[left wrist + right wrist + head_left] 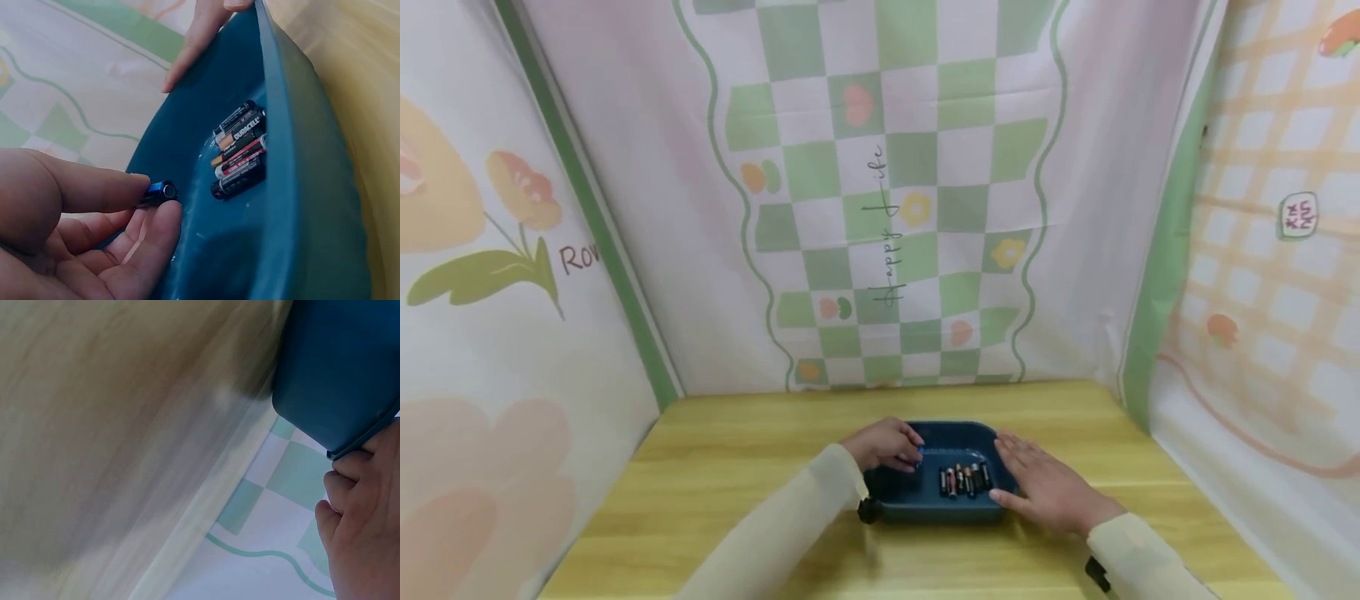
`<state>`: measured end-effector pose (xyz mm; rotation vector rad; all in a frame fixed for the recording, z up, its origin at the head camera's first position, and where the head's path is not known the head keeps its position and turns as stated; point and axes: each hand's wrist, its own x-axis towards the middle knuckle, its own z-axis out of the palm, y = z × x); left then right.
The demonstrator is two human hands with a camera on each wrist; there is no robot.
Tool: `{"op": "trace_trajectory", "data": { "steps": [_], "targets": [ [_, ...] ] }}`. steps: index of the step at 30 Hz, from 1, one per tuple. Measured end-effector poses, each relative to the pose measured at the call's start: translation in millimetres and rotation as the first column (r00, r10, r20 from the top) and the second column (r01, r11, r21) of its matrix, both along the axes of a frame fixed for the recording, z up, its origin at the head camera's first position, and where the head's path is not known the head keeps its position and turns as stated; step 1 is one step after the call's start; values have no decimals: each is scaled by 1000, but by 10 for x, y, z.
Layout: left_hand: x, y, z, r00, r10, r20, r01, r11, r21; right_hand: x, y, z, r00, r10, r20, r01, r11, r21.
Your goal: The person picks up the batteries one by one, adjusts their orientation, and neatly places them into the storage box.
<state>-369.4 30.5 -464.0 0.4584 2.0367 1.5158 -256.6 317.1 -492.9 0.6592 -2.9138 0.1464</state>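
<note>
My left hand (886, 444) is over the left side of a dark blue-green plastic tub (936, 514). Between its thumb and fingertips it pinches a small blue battery (164, 189), one end showing in the left wrist view. Inside the tub, several batteries (970, 481) lie side by side in a row; one dark one reads DURACELL (245, 127). My right hand (1051, 487) rests on the tub's right rim, fingers and thumb reaching over the edge. In the right wrist view its fingers (350, 465) touch the rim from outside, their tips partly hidden.
The tub stands on a yellow wood-grain table (752, 467). Behind the table hangs a cloth (902, 192) with green and white checks. Patterned cloths (1247, 333) also hang at both sides. A black wrist strap piece (870, 509) sits by the tub's front left corner.
</note>
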Motion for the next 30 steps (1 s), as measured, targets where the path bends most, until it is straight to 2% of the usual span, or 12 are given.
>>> {"op": "trace_trajectory", "data": {
  "steps": [15,20,30],
  "targets": [
    [17,199,-235,998,51,-32,-53,996,-71,-14,-8,-16,1000,14,-9,-14,1000,7],
    [18,243,-259,995,56,-84,-66,991,-114,-5,-15,-33,998,21,-62,-21,1000,1],
    [22,286,-273,981,46,-186,-89,969,-230,-14,-33,-5,999,5,-52,-5,1000,-11]
  ]
}}
